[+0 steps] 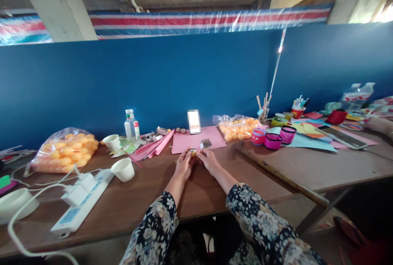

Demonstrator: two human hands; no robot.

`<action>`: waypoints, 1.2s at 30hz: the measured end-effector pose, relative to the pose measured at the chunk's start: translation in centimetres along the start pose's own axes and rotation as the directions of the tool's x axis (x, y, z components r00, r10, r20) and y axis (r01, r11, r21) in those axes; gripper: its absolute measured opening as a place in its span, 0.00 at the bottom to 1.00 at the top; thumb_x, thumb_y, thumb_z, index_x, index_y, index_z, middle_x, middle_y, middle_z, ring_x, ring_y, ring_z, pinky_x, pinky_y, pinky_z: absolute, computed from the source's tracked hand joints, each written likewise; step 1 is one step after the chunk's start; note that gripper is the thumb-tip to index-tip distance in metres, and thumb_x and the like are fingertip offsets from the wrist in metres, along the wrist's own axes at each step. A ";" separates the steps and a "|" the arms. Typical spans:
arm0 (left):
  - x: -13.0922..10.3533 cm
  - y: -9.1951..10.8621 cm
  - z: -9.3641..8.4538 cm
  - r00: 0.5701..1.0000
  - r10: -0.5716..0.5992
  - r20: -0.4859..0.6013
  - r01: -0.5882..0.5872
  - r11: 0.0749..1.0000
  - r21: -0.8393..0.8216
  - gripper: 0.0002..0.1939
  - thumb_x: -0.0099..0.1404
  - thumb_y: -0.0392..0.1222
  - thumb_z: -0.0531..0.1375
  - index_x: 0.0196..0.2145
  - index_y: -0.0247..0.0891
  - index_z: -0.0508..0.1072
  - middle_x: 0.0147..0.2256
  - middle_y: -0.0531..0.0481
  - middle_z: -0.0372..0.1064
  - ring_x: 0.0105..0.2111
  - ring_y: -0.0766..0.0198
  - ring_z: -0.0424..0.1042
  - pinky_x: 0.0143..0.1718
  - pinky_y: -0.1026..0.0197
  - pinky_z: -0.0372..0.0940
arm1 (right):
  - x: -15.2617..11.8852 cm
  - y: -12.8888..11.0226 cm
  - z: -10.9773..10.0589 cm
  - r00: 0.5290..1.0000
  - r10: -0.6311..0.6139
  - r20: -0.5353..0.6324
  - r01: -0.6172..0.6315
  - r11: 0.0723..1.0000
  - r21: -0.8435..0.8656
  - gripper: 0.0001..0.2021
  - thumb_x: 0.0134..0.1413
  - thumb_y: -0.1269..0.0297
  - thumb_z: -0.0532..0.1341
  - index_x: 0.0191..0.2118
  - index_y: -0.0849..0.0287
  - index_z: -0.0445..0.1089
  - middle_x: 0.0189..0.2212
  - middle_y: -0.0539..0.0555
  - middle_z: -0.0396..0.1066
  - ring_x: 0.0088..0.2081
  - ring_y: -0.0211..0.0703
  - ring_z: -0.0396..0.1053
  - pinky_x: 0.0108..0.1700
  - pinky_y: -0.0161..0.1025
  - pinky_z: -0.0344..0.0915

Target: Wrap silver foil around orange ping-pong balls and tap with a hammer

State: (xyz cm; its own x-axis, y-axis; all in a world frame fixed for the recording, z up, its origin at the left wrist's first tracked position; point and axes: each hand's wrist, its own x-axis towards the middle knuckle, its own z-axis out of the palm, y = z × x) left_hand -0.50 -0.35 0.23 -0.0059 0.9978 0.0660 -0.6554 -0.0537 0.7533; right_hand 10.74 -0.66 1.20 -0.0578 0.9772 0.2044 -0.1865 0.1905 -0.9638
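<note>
Over the brown table, my left hand (183,165) has its fingers closed around a small shiny gold-and-silver ball (193,152). My right hand (210,161) is pinched close against the ball's right side; whatever lies between its fingertips is too small to make out. Just beyond my hands lies a pink paper sheet (181,144). On the sheet rests a small dark flat packet (206,144), and a blurred white upright object (193,122) stands at its back. Two similar shiny balls (180,130) sit at the sheet's far left corner.
Left are a power strip (70,218) with cables, paper cup (123,169) and bag of orange balls (66,150). A second ball bag (238,128), a hammer (276,171), wristbands (273,141) and a phone (342,137) lie right. Another person's hand (379,126) shows far right.
</note>
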 end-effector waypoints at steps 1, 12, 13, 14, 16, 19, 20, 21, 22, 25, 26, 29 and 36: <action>0.0 0.0 0.0 1.000 -0.001 0.000 0.001 1.000 0.002 0.21 0.51 0.35 0.61 0.44 0.37 0.67 0.34 0.48 0.71 0.35 0.65 0.70 0.44 0.56 0.61 | 0.0 0.0 0.0 1.000 0.002 0.006 -0.002 1.000 0.000 0.14 0.37 0.54 0.61 0.23 0.61 0.62 0.17 0.46 0.61 0.20 0.33 0.58 0.22 0.30 0.55; 0.1 -0.2 -0.2 1.000 0.001 0.026 0.000 1.000 -0.010 0.21 0.49 0.35 0.62 0.44 0.37 0.67 0.34 0.48 0.71 0.34 0.65 0.70 0.43 0.55 0.62 | -0.1 -0.1 0.1 1.000 0.016 0.002 -0.016 1.000 -0.021 0.14 0.38 0.53 0.60 0.23 0.61 0.63 0.16 0.46 0.61 0.19 0.32 0.57 0.20 0.30 0.54; 0.2 -0.2 -0.3 1.000 0.002 0.028 -0.001 1.000 -0.013 0.21 0.49 0.35 0.62 0.44 0.37 0.67 0.34 0.48 0.71 0.34 0.65 0.70 0.43 0.55 0.61 | -0.1 -0.1 0.2 1.000 0.016 0.003 -0.015 1.000 -0.019 0.14 0.38 0.53 0.60 0.23 0.61 0.63 0.16 0.46 0.61 0.19 0.32 0.57 0.20 0.30 0.54; 0.2 -0.3 -0.3 1.000 0.003 0.029 -0.002 1.000 -0.016 0.22 0.49 0.35 0.62 0.44 0.37 0.67 0.34 0.48 0.71 0.34 0.65 0.70 0.43 0.55 0.61 | -0.1 -0.1 0.2 1.000 0.014 0.002 -0.014 1.000 -0.017 0.14 0.38 0.53 0.60 0.23 0.61 0.63 0.17 0.46 0.61 0.19 0.32 0.57 0.20 0.30 0.54; 0.3 -0.3 -0.4 0.999 0.006 0.032 -0.005 1.000 -0.020 0.22 0.49 0.35 0.62 0.44 0.37 0.67 0.34 0.48 0.71 0.34 0.65 0.70 0.43 0.56 0.61 | -0.1 -0.1 0.2 1.000 0.013 0.001 -0.013 1.000 -0.020 0.14 0.38 0.53 0.60 0.23 0.61 0.63 0.17 0.46 0.61 0.19 0.32 0.57 0.20 0.30 0.55; 0.3 -0.4 -0.5 0.999 0.008 0.031 -0.008 1.000 -0.024 0.22 0.49 0.35 0.62 0.44 0.37 0.67 0.35 0.48 0.71 0.35 0.65 0.70 0.43 0.56 0.61 | -0.1 -0.1 0.1 1.000 0.023 0.001 -0.023 0.999 -0.039 0.15 0.38 0.52 0.60 0.23 0.61 0.63 0.17 0.46 0.62 0.19 0.32 0.58 0.19 0.30 0.54; 0.3 -0.4 -0.5 0.999 0.007 0.031 -0.007 1.000 -0.024 0.21 0.49 0.35 0.62 0.44 0.37 0.67 0.35 0.48 0.71 0.35 0.65 0.70 0.43 0.56 0.61 | -0.1 -0.1 0.1 1.000 0.026 0.000 -0.026 0.999 -0.043 0.15 0.38 0.52 0.60 0.23 0.61 0.63 0.17 0.46 0.62 0.19 0.33 0.58 0.19 0.30 0.54; 0.3 -0.3 -0.4 1.000 0.007 0.030 -0.006 1.000 -0.023 0.21 0.49 0.34 0.62 0.43 0.37 0.67 0.35 0.48 0.71 0.35 0.65 0.70 0.43 0.56 0.61 | -0.1 0.0 0.1 1.000 0.027 0.001 -0.026 0.999 -0.044 0.14 0.38 0.52 0.60 0.23 0.60 0.63 0.17 0.46 0.62 0.19 0.33 0.58 0.20 0.30 0.54; 0.2 -0.3 -0.4 1.000 0.005 0.027 -0.005 1.000 -0.020 0.21 0.49 0.34 0.62 0.43 0.38 0.67 0.35 0.48 0.71 0.35 0.65 0.70 0.43 0.56 0.61 | 0.0 0.0 0.1 1.000 0.022 0.003 -0.022 0.999 -0.043 0.14 0.38 0.53 0.60 0.23 0.60 0.63 0.17 0.46 0.62 0.19 0.33 0.58 0.20 0.30 0.55; 0.0 0.0 -0.1 1.000 -0.007 0.015 0.007 1.000 -0.005 0.21 0.49 0.34 0.62 0.43 0.38 0.68 0.34 0.49 0.71 0.35 0.66 0.70 0.43 0.57 0.61 | 0.0 0.2 0.0 1.000 0.000 0.015 0.001 0.999 -0.036 0.13 0.39 0.54 0.60 0.24 0.61 0.63 0.18 0.46 0.62 0.19 0.32 0.58 0.22 0.30 0.56; -0.1 0.1 -0.1 1.000 -0.011 0.009 0.011 1.000 -0.001 0.21 0.49 0.34 0.62 0.43 0.38 0.68 0.34 0.49 0.71 0.34 0.66 0.70 0.43 0.57 0.61 | 0.1 0.3 0.0 1.000 -0.006 0.019 0.007 0.999 -0.038 0.13 0.40 0.54 0.59 0.24 0.61 0.63 0.18 0.46 0.62 0.20 0.32 0.58 0.22 0.30 0.56; -0.2 0.2 0.1 1.000 -0.005 0.001 0.005 1.000 0.004 0.21 0.49 0.34 0.62 0.43 0.38 0.68 0.33 0.49 0.71 0.34 0.66 0.70 0.42 0.58 0.61 | 0.1 0.5 0.0 1.000 -0.008 0.019 0.009 0.998 -0.060 0.13 0.40 0.54 0.59 0.24 0.61 0.63 0.17 0.46 0.61 0.19 0.32 0.58 0.19 0.29 0.54; -0.1 0.1 0.0 1.000 0.001 0.017 -0.001 1.000 0.007 0.21 0.49 0.35 0.62 0.43 0.37 0.68 0.34 0.49 0.71 0.34 0.66 0.69 0.42 0.58 0.61 | 0.1 0.4 0.0 0.999 0.028 0.017 -0.026 0.996 -0.087 0.14 0.40 0.53 0.58 0.24 0.61 0.62 0.16 0.46 0.61 0.17 0.32 0.57 0.16 0.28 0.50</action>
State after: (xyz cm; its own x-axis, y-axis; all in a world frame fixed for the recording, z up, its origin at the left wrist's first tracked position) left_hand -0.52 -0.45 0.30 0.0065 0.9970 0.0775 -0.6504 -0.0547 0.7576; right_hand 10.68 -0.48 0.82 -0.0795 0.9804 0.1801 -0.0992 0.1720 -0.9801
